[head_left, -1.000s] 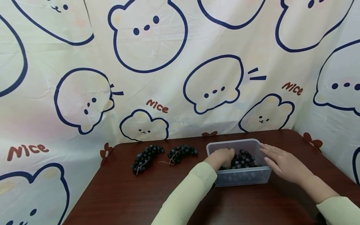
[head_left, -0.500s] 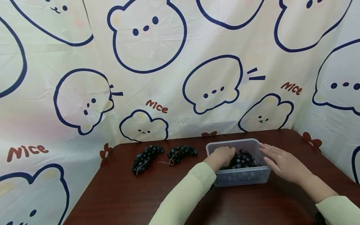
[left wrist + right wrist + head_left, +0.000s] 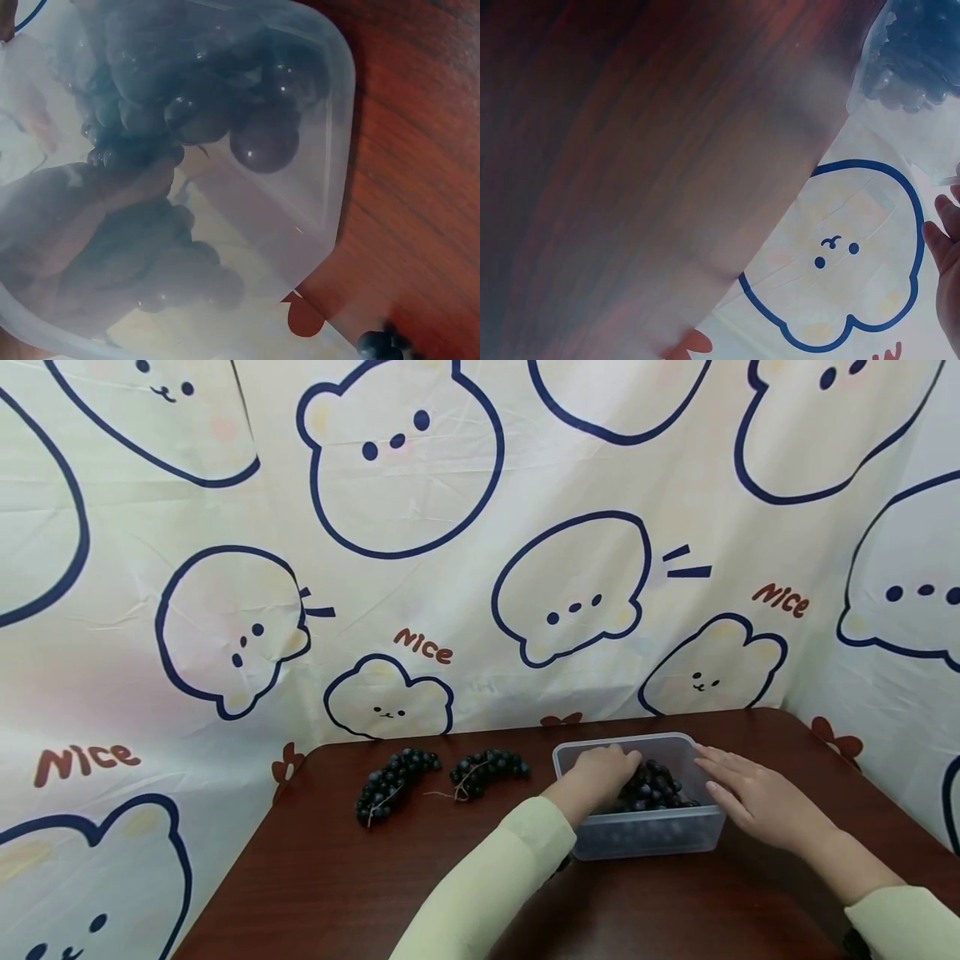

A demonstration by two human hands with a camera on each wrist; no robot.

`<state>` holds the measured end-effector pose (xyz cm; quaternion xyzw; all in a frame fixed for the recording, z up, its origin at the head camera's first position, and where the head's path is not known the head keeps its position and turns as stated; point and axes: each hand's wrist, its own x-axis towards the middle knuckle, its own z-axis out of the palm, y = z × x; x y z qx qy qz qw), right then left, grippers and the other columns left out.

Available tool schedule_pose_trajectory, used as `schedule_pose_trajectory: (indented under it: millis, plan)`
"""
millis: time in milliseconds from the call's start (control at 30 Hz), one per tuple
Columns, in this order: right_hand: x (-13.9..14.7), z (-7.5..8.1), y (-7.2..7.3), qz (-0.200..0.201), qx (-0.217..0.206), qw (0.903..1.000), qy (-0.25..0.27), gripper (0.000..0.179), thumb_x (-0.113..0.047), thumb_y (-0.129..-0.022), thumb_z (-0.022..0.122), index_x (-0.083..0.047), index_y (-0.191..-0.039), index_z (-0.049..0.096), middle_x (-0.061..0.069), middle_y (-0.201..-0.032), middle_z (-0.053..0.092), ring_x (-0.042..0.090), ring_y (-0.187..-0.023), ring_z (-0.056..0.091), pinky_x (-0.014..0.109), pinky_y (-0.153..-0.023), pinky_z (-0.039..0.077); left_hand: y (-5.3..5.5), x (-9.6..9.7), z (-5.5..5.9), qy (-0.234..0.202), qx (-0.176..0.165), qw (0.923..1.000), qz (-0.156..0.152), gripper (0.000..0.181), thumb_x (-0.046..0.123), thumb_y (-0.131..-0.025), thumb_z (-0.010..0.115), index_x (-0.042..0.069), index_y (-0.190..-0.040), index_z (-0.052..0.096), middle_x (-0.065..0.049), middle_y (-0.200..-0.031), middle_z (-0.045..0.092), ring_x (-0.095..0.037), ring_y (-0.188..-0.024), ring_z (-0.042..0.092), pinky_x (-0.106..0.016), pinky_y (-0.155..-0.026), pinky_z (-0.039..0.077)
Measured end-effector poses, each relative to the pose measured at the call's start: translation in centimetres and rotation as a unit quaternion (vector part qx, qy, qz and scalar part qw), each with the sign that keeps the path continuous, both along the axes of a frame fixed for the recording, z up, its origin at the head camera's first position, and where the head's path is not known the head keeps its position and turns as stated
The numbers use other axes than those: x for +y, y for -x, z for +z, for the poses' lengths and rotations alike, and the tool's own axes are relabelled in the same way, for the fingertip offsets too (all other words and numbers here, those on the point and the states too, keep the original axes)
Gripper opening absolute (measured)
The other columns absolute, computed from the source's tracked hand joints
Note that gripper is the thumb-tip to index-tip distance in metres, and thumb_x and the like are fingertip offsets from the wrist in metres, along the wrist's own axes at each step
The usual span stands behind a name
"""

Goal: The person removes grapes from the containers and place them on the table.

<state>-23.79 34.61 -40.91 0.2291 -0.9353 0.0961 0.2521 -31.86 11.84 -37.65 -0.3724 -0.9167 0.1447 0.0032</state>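
Observation:
My left hand point(image 3: 604, 775) reaches into a clear plastic box point(image 3: 645, 837), its fingers curled down on a bunch of dark grapes point(image 3: 654, 785). Through the cloudy wall in the left wrist view, grapes point(image 3: 199, 116) show above and below the fingers point(image 3: 52, 217); the fingertips are partly hidden among them. At the box's right side, my right hand point(image 3: 768, 800) rests its straight fingers against the rim. The right wrist view catches only part of that hand point(image 3: 949, 262) at its edge, below the box corner.
Two more bunches, a longer grape bunch point(image 3: 390, 785) and a smaller bunch with a bare stem point(image 3: 487, 770), lie left of the box on the brown wooden table point(image 3: 360, 893). A cartoon-printed cloth point(image 3: 465, 593) hangs behind and along both sides.
My left hand has risen slightly and shifted a little right inside the box. The right hand stays at the rim, and the box and the two outside bunches keep their places.

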Motion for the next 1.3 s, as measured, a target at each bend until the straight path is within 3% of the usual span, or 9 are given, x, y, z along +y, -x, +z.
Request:
schedule_pose_trajectory:
  millis: [133,233,333,433,533,667,867,1100,1300]
  plan:
    - [0.0,0.0,0.0,0.002,0.000,1.0000,-0.003,0.041,-0.019,-0.092,0.065,-0.002,-0.130,0.062,0.017,-0.139,0.052,0.037,-0.123,0.051,0.042,-0.103,0.039,-0.2,0.1,0.1,0.014,0.036,0.9993,-0.006,0.042,0.020,-0.098,0.058,0.025,-0.137,0.045,0.002,-0.117,0.053,-0.010,-0.083,0.059,-0.022,-0.059,0.049]
    - [0.0,0.0,0.0,0.000,0.002,1.0000,-0.003,0.041,-0.020,-0.092,0.065,-0.002,-0.129,0.062,0.017,-0.139,0.052,0.037,-0.122,0.051,0.045,-0.102,0.041,-0.4,0.1,0.2,0.022,0.081,0.9963,-0.021,0.048,0.023,-0.099,0.056,0.022,-0.145,0.042,0.004,-0.125,0.052,-0.007,-0.086,0.059,-0.018,-0.061,0.049]
    - [0.0,-0.1,0.1,-0.001,0.004,1.0000,-0.003,0.041,-0.020,-0.091,0.065,-0.002,-0.129,0.062,0.017,-0.138,0.052,0.037,-0.122,0.052,0.045,-0.101,0.042,-0.5,0.0,0.3,0.019,0.135,0.9896,-0.046,0.045,0.025,-0.099,0.056,0.016,-0.142,0.048,0.003,-0.124,0.054,-0.005,-0.084,0.059,-0.015,-0.062,0.050]
    - [0.0,-0.1,0.1,0.000,0.004,1.0000,-0.002,0.041,-0.020,-0.091,0.066,-0.003,-0.129,0.062,0.017,-0.139,0.052,0.036,-0.122,0.052,0.043,-0.102,0.041,-0.7,-0.1,0.5,0.014,0.197,0.9772,-0.079,0.039,0.033,-0.098,0.059,0.014,-0.131,0.057,0.002,-0.109,0.056,-0.006,-0.079,0.057,-0.015,-0.063,0.049]
    - [0.0,-0.1,0.2,0.002,0.007,1.0000,-0.001,0.041,-0.019,-0.091,0.065,-0.003,-0.129,0.063,0.016,-0.139,0.052,0.035,-0.122,0.052,0.041,-0.103,0.040,-0.9,-0.3,0.7,0.010,0.257,0.9596,-0.114,0.038,0.037,-0.096,0.060,0.012,-0.125,0.060,0.001,-0.100,0.055,-0.006,-0.076,0.056,-0.015,-0.064,0.049]
    - [0.0,-0.1,0.2,0.003,0.013,0.9999,-0.003,0.040,-0.019,-0.091,0.066,-0.003,-0.128,0.063,0.016,-0.138,0.053,0.035,-0.121,0.053,0.043,-0.099,0.043,-1.0,-0.5,0.7,-0.006,0.310,0.9394,-0.146,0.037,0.029,-0.100,0.056,0.009,-0.131,0.059,0.000,-0.103,0.060,-0.006,-0.081,0.061,-0.015,-0.068,0.050]
    - [0.0,-0.1,0.2,0.001,0.007,1.0000,0.000,0.039,-0.019,-0.092,0.065,-0.002,-0.128,0.063,0.016,-0.138,0.053,0.035,-0.121,0.052,0.041,-0.101,0.042,-0.7,-1.1,0.5,-0.054,0.350,0.9197,-0.169,0.041,0.027,-0.099,0.058,0.006,-0.135,0.058,-0.002,-0.108,0.062,-0.007,-0.087,0.063,-0.015,-0.071,0.051]
    - [-0.2,-0.1,0.2,0.000,0.007,1.0000,-0.003,0.039,-0.019,-0.092,0.065,-0.002,-0.127,0.063,0.017,-0.137,0.053,0.037,-0.121,0.052,0.041,-0.102,0.040,-0.1,-1.9,0.5,-0.106,0.411,0.8868,-0.183,0.030,0.014,-0.100,0.056,0.007,-0.128,0.064,-0.003,-0.110,0.065,-0.007,-0.088,0.064,-0.017,-0.079,0.050]
    - [-0.1,-0.1,0.1,0.006,0.012,0.9999,-0.003,0.038,-0.018,-0.092,0.065,-0.001,-0.126,0.064,0.017,-0.136,0.054,0.037,-0.120,0.053,0.033,-0.107,0.034,0.0,-2.2,0.6,-0.125,0.404,0.8875,-0.183,0.032,0.012,-0.099,0.057,0.007,-0.131,0.062,-0.004,-0.116,0.064,-0.010,-0.098,0.064,-0.023,-0.089,0.049]
